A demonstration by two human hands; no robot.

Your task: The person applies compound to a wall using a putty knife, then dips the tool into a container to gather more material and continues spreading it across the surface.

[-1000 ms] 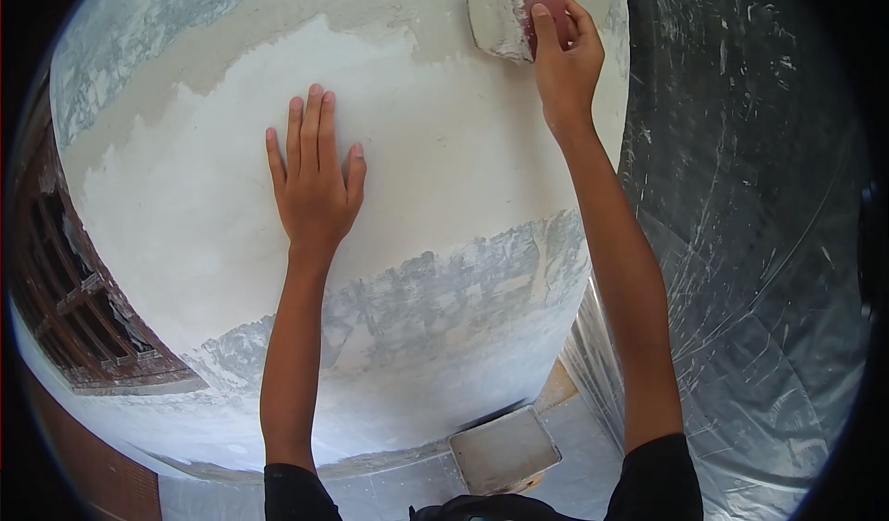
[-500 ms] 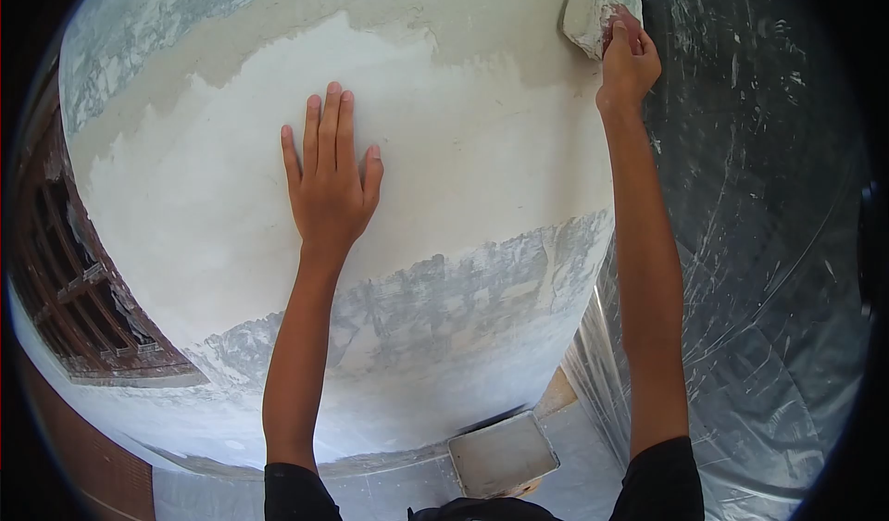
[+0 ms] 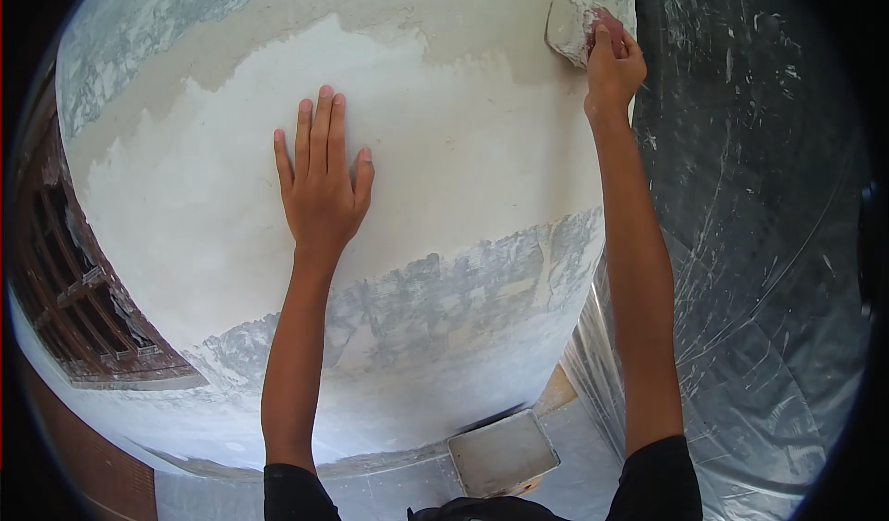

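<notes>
A wall (image 3: 463, 150) coated with pale plaster fills the middle of the view, with a darker, wetter band across its top. My left hand (image 3: 319, 183) lies flat on the plaster, fingers spread and pointing up. My right hand (image 3: 611, 62) is raised to the wall's upper right edge and grips a plaster-smeared trowel (image 3: 567, 28) with a reddish handle, its blade pressed against the wet band at the corner.
Clear plastic sheeting (image 3: 741, 243), flecked with plaster, covers everything right of the wall. A square tray (image 3: 505, 451) of plaster lies on the covered floor below. A dark wooden window frame (image 3: 74, 308) sits at the left, with grey unplastered patches low on the wall.
My right hand carried the trowel rightward along the wet band to the wall's corner, then shifted slightly back left. My left hand stayed flat on the wall.
</notes>
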